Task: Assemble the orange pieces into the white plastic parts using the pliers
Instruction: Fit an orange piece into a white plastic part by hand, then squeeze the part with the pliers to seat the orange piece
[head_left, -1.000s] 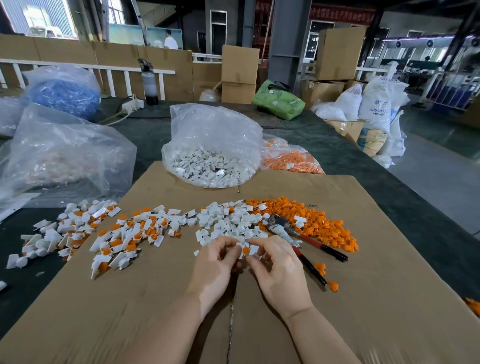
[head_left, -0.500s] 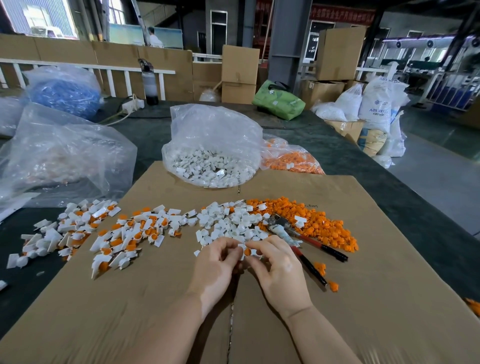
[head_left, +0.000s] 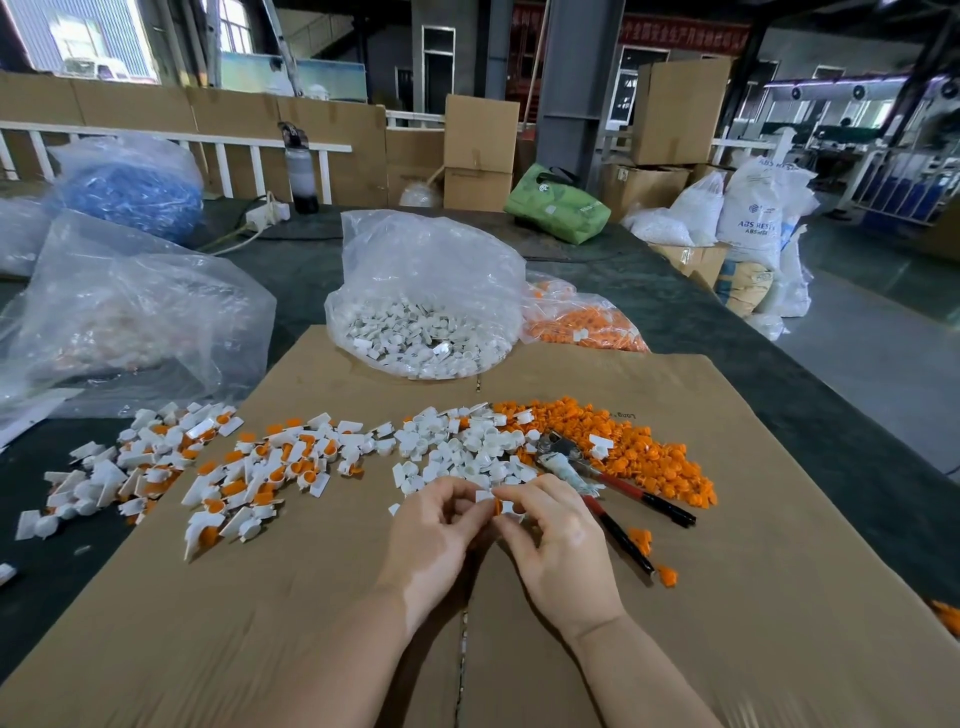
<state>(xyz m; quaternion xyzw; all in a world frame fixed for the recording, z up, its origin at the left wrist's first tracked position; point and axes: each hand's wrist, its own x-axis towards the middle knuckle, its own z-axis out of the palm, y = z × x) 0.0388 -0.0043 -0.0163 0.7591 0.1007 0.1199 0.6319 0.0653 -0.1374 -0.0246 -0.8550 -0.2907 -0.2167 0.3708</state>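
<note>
On the cardboard sheet, an orange piece is being seated by hand into a white part, pinched between the left hand and the right hand. One pair of pliers lies unheld just beside them; pressing would call for it. Two loose piles, uncountable, lie beyond.

1. Soft daylight enters from the windows at the far left, which are overexposed.
2. The cardboard sheet is evenly and brightly lit; the hall behind it is dim.
3. Faint, diffuse shadows lie on the cardboard sheet.
4. The clear bag at the far edge of the cardboard sheet shows pale sheen.
5. Wide-angle distortion bends the far railing and columns toward the edges.
6. Distant background detail is soft.
</note>
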